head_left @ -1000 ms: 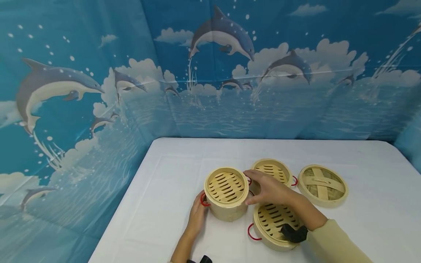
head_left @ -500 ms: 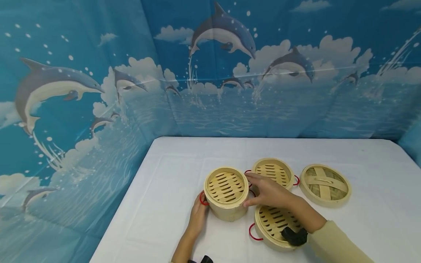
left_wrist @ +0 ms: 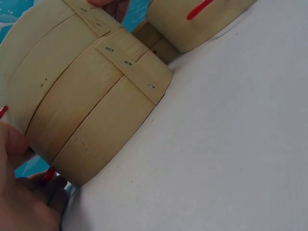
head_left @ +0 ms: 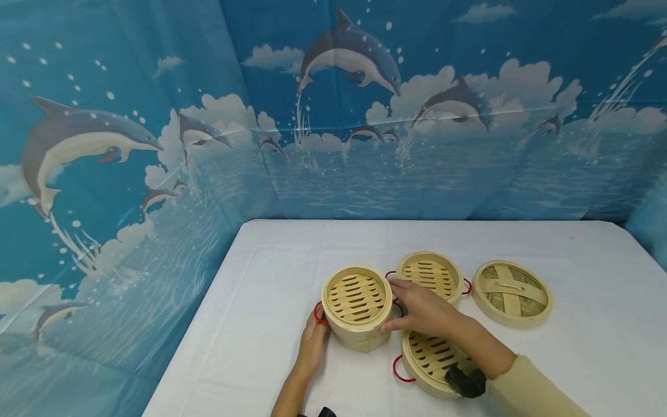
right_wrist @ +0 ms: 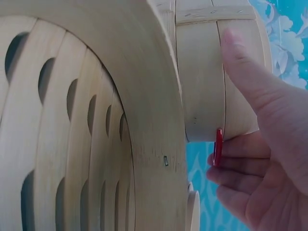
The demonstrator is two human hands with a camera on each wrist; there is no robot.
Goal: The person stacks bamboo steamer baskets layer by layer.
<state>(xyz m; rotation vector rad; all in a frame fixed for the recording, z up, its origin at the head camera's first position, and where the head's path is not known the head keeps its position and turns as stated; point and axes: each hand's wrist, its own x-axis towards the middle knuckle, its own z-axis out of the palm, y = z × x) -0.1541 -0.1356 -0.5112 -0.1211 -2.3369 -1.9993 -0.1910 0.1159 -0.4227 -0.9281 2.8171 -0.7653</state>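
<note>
A small bamboo steamer stack (head_left: 356, 298) stands on the white table, its slatted top tier facing up. From the left, my left hand (head_left: 311, 347) grips it beside a red loop handle (head_left: 316, 313); the left wrist view has thumb and fingers at the wall of the stacked tiers (left_wrist: 96, 110). My right hand (head_left: 424, 311) holds the opposite side. In the right wrist view its thumb (right_wrist: 245, 62) lies against the bamboo wall, while the fingers reach round behind near another red loop (right_wrist: 217, 147).
A larger slatted steamer basket (head_left: 429, 376) sits under the right forearm. Behind the right hand is another basket (head_left: 429, 275) with red loops. A woven bamboo lid (head_left: 513, 295) lies farther right. A blue dolphin-print curtain (head_left: 333, 174) rises behind the table (head_left: 292, 249).
My right hand has slid slightly down and toward the front of the small stack. The left hand and the other baskets stay about where they were.
</note>
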